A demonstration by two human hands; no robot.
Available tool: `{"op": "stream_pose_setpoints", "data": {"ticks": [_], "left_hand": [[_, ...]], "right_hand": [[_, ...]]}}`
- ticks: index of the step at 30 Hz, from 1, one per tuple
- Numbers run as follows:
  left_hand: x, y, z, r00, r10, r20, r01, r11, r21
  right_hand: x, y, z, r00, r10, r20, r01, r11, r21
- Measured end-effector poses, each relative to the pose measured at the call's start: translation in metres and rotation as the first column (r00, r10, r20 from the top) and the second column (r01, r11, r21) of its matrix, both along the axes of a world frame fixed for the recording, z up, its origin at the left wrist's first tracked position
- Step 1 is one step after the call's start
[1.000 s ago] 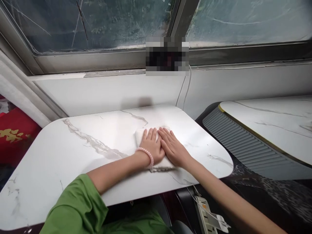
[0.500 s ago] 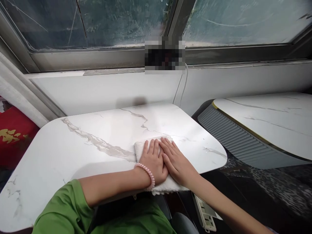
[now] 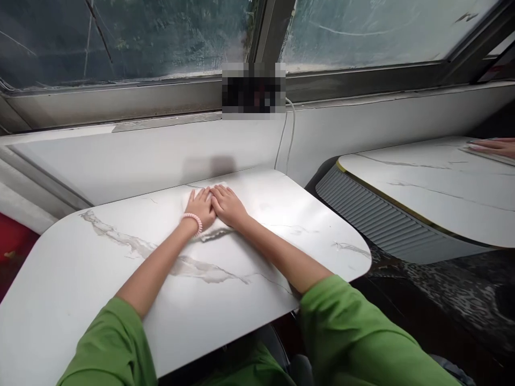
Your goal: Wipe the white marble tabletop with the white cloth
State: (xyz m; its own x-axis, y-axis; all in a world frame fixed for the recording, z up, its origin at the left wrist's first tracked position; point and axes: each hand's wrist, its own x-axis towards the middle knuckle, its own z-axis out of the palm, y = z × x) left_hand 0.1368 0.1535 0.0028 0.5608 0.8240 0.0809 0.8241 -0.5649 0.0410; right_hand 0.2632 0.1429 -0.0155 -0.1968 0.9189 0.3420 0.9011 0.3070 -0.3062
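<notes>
My left hand point(image 3: 201, 209), with a pink beaded bracelet at the wrist, lies flat on a white cloth point(image 3: 216, 230). Beside it and touching it, my right hand point(image 3: 229, 206) also presses down on the cloth, its fingers stretched out. Both hands are near the far edge of a white marble-patterned table point(image 3: 249, 300), by the wall. Much of the cloth is hidden under my palms; its rumpled near edge shows below them.
On the right stands a second marble-patterned table point(image 3: 434, 198) with a ribbed grey side. Another person's hand point(image 3: 493, 146) rests at its far right. A cable point(image 3: 292, 134) hangs down the wall under the window point(image 3: 173, 43). A red item point(image 3: 12, 241) is at the left.
Both hands have slid the cloth from the table's near edge forward and to the left, toward the wall. Another person's hand has come into view at the right.
</notes>
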Motion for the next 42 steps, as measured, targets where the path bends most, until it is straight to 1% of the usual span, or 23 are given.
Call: {"op": "stream_pose_setpoints", "data": {"ticks": [3, 6, 8, 10, 14, 17, 20, 23, 28, 30, 32, 34, 36, 40, 42], "left_hand": [[-0.005, 0.031, 0.001, 1.0, 0.027, -0.004, -0.027, 1.0, 0.014], [-0.005, 0.047, 0.001, 0.998, 0.058, -0.013, -0.058, 0.998, 0.009], [-0.005, 0.05, 0.002, 0.997, 0.07, -0.009, -0.07, 0.997, 0.016], [-0.005, 0.047, 0.002, 0.998, 0.064, 0.001, -0.064, 0.998, 0.029], [-0.007, 0.034, 0.003, 0.999, 0.05, 0.01, -0.05, 0.998, 0.045], [-0.009, 0.018, 0.002, 0.999, 0.047, -0.008, -0.047, 0.998, 0.043], [-0.011, -0.012, 0.0, 0.999, 0.033, -0.029, -0.031, 0.998, 0.05], [-0.014, -0.054, 0.0, 0.999, 0.011, -0.033, -0.009, 0.999, 0.039], [-0.026, -0.133, -0.001, 0.996, -0.081, -0.029, 0.082, 0.995, 0.053], [-0.034, -0.158, -0.003, 0.994, -0.103, -0.023, 0.104, 0.992, 0.072], [-0.042, -0.177, -0.003, 0.991, -0.134, -0.014, 0.135, 0.988, 0.076], [-0.051, -0.188, -0.002, 0.985, -0.17, -0.002, 0.17, 0.984, 0.061], [-0.058, -0.193, 0.0, 0.984, -0.176, 0.011, 0.175, 0.984, 0.037], [-0.065, -0.188, 0.003, 0.996, -0.092, 0.019, 0.092, 0.996, 0.012], [-0.067, -0.179, 0.004, 0.999, -0.046, 0.011, 0.046, 0.999, -0.001]], "right_hand": [[-0.007, 0.032, 0.002, 1.0, 0.006, -0.004, -0.007, 1.0, -0.004], [-0.008, 0.051, 0.002, 1.0, 0.018, -0.016, -0.018, 1.0, 0.009], [-0.008, 0.056, 0.0, 0.999, 0.022, -0.025, -0.022, 0.999, 0.025], [-0.008, 0.056, -0.001, 0.999, 0.021, -0.027, -0.021, 0.999, 0.032], [-0.009, 0.042, 0.001, 1.0, -0.007, -0.009, 0.006, 1.0, -0.028], [-0.01, 0.019, 0.006, 1.0, -0.013, 0.021, 0.015, 0.998, -0.057], [-0.01, -0.015, 0.008, 0.998, 0.002, 0.057, 0.0, 0.999, -0.046], [-0.013, -0.06, 0.008, 0.997, 0.003, 0.079, 0.001, 0.999, -0.04], [-0.021, -0.142, 0.007, 0.993, 0.014, 0.119, -0.009, 0.999, -0.045], [-0.024, -0.169, 0.008, 0.991, 0.034, 0.132, -0.029, 0.999, -0.035], [-0.026, -0.188, 0.011, 0.989, 0.06, 0.135, -0.056, 0.998, -0.036], [-0.026, -0.197, 0.014, 0.989, 0.101, 0.11, -0.095, 0.994, -0.059], [-0.026, -0.198, 0.015, 0.987, 0.153, 0.057, -0.146, 0.983, -0.107], [-0.032, -0.185, 0.014, 0.98, 0.197, -0.036, -0.2, 0.958, -0.205], [-0.039, -0.172, 0.012, 0.98, 0.196, -0.039, -0.2, 0.958, -0.204]]}}
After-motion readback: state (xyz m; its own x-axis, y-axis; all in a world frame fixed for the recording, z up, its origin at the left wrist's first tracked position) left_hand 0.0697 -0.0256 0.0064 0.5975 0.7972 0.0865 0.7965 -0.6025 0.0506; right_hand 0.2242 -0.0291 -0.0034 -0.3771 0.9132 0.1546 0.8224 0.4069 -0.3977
